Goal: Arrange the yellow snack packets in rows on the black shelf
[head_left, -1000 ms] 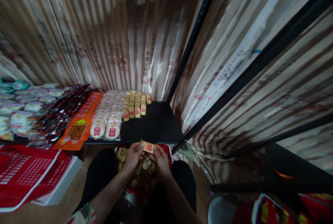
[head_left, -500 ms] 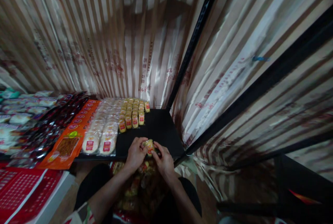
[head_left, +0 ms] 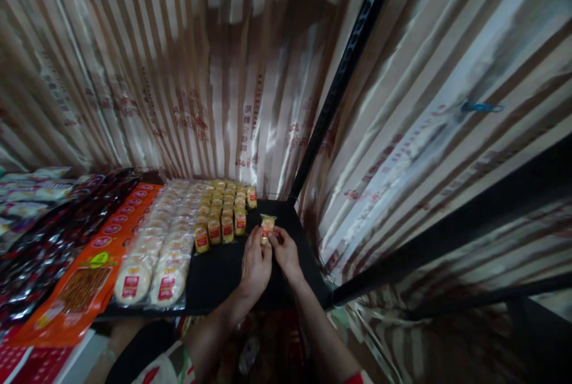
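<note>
1. Pinching a small, yellow, clear-wrapped packet with a red label point(head_left: 267, 227), the right hand point(head_left: 286, 254) has its thumb and fingers at the packet's lower right.
2. The left hand point(head_left: 257, 261) holds its fingers close together, their tips at the packet's left side; whether they pinch it, I cannot tell.
3. The packet stands roughly upright over a flat black shelf point(head_left: 212, 281); whether it touches the surface is unclear.
4. To its left, near the hands, stand rows of matching yellow packets with red labels point(head_left: 227, 229).
5. Just beside those run two rows of round, white, clear-wrapped cakes with red labels point(head_left: 168, 284).
6. Farther left lie a flat, bright orange bag point(head_left: 83, 286) and dark, glossy packets point(head_left: 67, 226).
7. Behind everything hangs a beige-and-brown striped curtain point(head_left: 196, 44), with a black metal post point(head_left: 340, 77) at the corner.
</note>
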Available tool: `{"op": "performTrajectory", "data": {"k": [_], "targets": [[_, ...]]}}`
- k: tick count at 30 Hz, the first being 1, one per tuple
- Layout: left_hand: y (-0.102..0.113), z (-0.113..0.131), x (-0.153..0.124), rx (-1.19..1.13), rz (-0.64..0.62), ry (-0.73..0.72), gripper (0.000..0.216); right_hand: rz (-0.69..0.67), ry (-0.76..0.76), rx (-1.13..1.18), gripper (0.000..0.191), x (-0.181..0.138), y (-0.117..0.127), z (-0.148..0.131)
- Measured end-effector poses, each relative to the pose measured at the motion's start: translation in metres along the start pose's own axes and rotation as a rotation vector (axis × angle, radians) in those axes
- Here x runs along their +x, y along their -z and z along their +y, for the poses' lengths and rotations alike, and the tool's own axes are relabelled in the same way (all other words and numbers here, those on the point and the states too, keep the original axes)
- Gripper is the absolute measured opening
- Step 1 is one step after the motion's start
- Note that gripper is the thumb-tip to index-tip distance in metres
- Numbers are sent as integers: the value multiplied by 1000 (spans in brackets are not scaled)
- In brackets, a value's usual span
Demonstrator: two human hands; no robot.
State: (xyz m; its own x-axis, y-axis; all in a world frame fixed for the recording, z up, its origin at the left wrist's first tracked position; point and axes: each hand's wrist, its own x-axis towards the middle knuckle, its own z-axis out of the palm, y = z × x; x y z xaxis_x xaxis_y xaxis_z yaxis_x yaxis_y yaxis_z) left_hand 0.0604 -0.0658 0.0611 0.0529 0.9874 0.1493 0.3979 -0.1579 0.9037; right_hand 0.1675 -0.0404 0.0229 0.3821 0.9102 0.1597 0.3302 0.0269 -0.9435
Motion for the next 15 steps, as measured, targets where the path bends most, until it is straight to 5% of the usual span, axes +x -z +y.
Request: {"op": "performTrajectory", "data": {"k": [7,15], "targets": [[-26,-15,40,-102,-86,201,47,9,-32,-134,25,61,-26,4],[-30,-20,68,-196,-83,274,51,-66,-58,-242,23,102,-50,-5]]}}
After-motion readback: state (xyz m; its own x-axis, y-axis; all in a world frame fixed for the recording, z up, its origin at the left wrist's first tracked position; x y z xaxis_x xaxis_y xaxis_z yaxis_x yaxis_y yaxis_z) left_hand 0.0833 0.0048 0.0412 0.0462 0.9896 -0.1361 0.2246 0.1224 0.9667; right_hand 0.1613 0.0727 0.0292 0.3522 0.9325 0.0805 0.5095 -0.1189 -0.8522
